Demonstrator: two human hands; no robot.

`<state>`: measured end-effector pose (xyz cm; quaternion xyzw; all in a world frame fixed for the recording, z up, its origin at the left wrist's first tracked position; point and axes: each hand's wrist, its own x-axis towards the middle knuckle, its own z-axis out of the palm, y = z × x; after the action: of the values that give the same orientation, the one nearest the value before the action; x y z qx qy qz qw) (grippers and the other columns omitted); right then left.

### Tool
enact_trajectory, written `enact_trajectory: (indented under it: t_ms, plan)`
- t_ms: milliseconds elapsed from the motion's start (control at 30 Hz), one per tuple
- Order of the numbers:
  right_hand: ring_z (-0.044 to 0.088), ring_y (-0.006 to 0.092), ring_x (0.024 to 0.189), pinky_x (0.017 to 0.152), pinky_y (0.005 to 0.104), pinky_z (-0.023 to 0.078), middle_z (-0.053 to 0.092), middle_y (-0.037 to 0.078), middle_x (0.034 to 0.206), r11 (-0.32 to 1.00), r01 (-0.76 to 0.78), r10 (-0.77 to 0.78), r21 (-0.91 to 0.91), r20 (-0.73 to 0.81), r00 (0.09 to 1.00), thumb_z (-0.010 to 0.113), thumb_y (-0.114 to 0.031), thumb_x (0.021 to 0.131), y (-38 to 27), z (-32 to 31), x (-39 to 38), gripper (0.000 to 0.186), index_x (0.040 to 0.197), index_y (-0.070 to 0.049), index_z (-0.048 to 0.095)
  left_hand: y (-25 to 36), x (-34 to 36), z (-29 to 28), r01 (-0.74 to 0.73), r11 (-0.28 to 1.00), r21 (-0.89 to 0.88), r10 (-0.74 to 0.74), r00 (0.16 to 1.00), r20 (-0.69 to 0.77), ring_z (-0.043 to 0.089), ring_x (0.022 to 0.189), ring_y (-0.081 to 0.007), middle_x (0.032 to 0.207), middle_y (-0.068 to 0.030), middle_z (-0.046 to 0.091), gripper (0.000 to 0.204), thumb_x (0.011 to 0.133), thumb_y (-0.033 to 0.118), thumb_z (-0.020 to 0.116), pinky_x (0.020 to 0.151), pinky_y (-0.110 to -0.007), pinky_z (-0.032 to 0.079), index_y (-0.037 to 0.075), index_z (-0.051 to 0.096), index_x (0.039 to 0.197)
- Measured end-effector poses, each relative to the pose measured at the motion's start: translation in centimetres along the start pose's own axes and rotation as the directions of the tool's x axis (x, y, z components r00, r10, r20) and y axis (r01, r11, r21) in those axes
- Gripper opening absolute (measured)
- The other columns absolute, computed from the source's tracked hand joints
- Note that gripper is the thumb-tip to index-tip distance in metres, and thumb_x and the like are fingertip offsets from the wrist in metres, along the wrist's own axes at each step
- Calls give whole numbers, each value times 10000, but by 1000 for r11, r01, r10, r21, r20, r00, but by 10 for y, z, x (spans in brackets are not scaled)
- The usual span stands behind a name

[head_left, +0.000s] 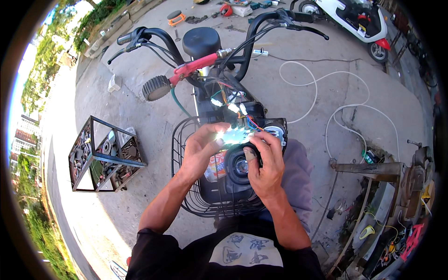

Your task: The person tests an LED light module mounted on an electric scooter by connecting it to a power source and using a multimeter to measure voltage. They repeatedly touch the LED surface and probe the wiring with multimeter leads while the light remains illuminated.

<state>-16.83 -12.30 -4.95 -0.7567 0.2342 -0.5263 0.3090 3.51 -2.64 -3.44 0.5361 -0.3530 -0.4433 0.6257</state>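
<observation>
My left hand (203, 148) and my right hand (267, 164) pinch a small, brightly glowing light board (234, 136) between them, one at each end. Glare hides most of its surface. A wrap covers part of my right thumb. Just below the board is a black round headlight (238, 166) over the black wire basket (179, 186) of an electric bike. Coloured wires with white connectors (233, 108) hang loose behind the board. To the right of them sits a round gauge-like part (274, 130), partly behind my right hand.
Black handlebars (254, 35) with brake levers rise beyond the basket. Across them lies a red tool with a ribbed black head (156, 87). A metal-framed parts bin (107, 154) stands left; a workbench (368, 169) with tools is right. A white hose (316, 86) loops over the concrete floor.
</observation>
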Motion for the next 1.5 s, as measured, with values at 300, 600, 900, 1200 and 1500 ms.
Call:
enact_trajectory:
  t_ms: [300,600,900,1200,1500]
  plan:
    - [747,379,1103,906,450,623,696,170,1280,995,-91,88,50,58,994,818,33,994,2,4,-10,373,1350,-38,735,3,-1,6,-17,998,55,16,1000,8,640,1462,-240,1651,-153,615,540,970,-146,731,1195,-396,551,9,655,1482]
    - [743,390,1137,940,465,617,705,173,1295,997,-74,74,2,85,994,820,66,951,0,6,-10,422,1349,-31,718,5,1,9,52,996,66,-48,997,-62,641,1435,-189,1631,-122,597,660,970,-236,674,1113,-318,577,3,565,1576]
    - [704,436,1244,1065,507,588,692,223,1383,998,-15,18,-63,45,999,849,33,934,0,3,-6,525,1436,12,695,7,-3,18,7,986,166,8,996,-87,665,1366,-165,1514,-98,631,670,963,-266,630,1089,-304,574,8,554,1569]
    - [595,477,1422,1183,538,519,548,275,1620,948,51,32,-315,253,967,822,44,905,-11,-5,-3,682,1554,113,623,11,-5,20,-20,965,261,34,998,-50,709,1309,-169,1395,-93,680,642,983,-259,627,1054,-302,591,13,560,1561]
    - [524,507,1506,1257,570,453,446,292,1723,946,22,91,-324,329,940,829,-83,977,-18,-7,-4,807,1665,154,482,10,-10,20,-88,956,280,88,996,13,656,1416,-197,1522,-61,534,632,980,-260,621,1101,-317,577,2,576,1553]
